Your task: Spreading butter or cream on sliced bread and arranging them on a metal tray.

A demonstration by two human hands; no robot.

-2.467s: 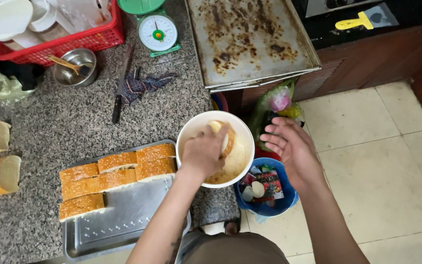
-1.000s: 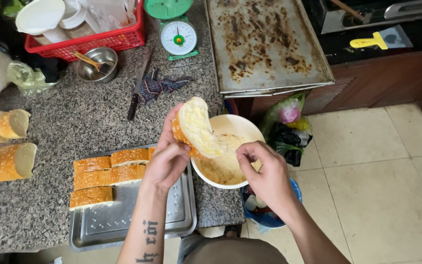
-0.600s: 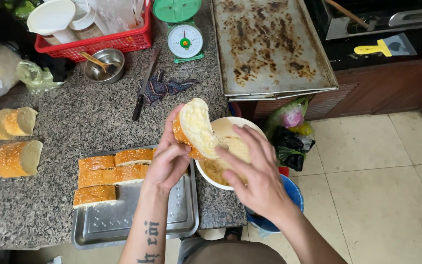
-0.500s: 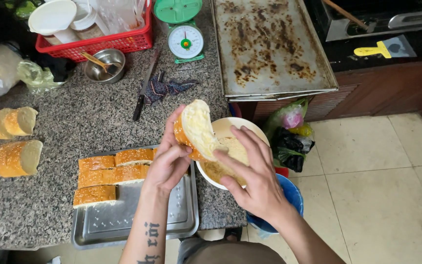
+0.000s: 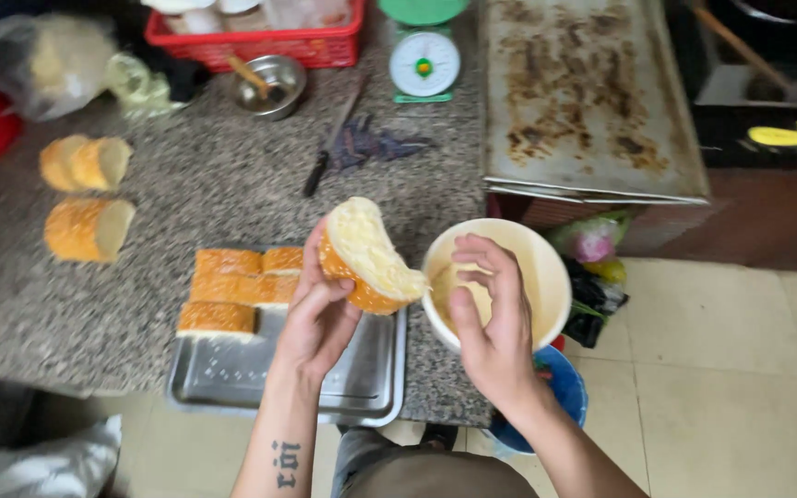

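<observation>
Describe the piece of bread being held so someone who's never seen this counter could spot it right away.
On the speckled stone counter, find the metal tray at its near edge. Just above the tray's right end, the left hand holds a bread piece beside a cream bowl. Unlike the slices lying on the tray, it is lifted, pale cut face up.

- clear plastic bag [image 5: 34, 60], bulging, at 10 o'clock on counter
- scale dial [image 5: 424, 63], round white face, green body, at 12 o'clock
- pink-green wrapper [image 5: 592, 242], at 3 o'clock
</observation>
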